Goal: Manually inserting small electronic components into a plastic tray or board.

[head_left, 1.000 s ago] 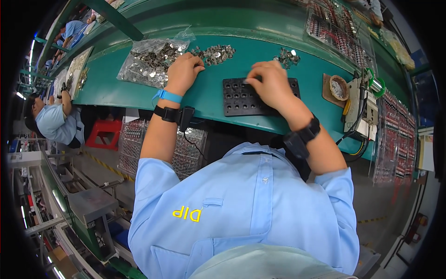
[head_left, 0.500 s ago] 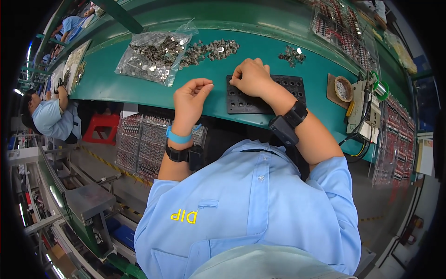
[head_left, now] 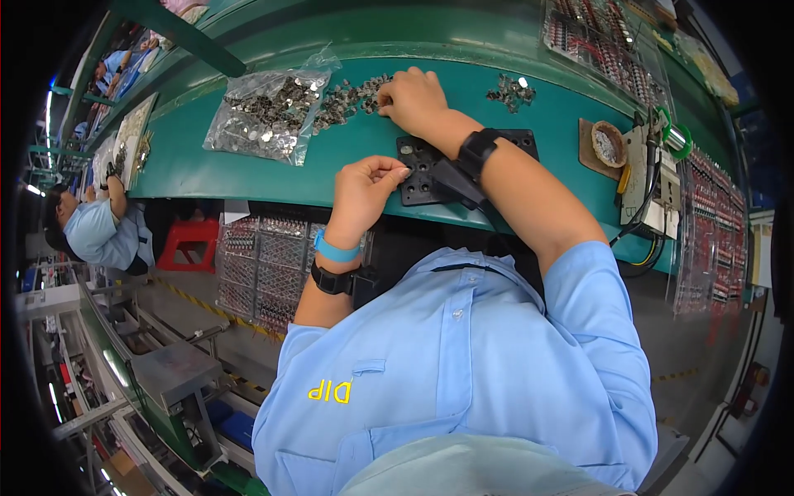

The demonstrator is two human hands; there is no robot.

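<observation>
My left hand [head_left: 364, 192] is closed in a pinch at the left edge of a black tray [head_left: 425, 157] with rows of round holes. Whatever is between its thumb and forefinger is too small to make out. My right hand [head_left: 413, 103] reaches over the tray to a loose pile of small metal discs [head_left: 347, 102]. Its fingers bend down at the pile's right end, and their tips are partly hidden. A round piece shows in a hole at the tray's upper left corner. My right forearm and its black wrist device cover much of the tray.
A clear plastic bag [head_left: 263, 116] of similar discs lies left of the pile. A smaller heap of metal pieces [head_left: 511, 93] sits further right. Beyond it are a round bowl [head_left: 609, 144] and a green solder wire spool [head_left: 678, 140]. At left, a co-worker [head_left: 103, 227] sits near a red stool [head_left: 187, 245].
My right hand has moved from the tray up and left to the disc pile. My left hand has shifted right and slightly down to the tray's left edge.
</observation>
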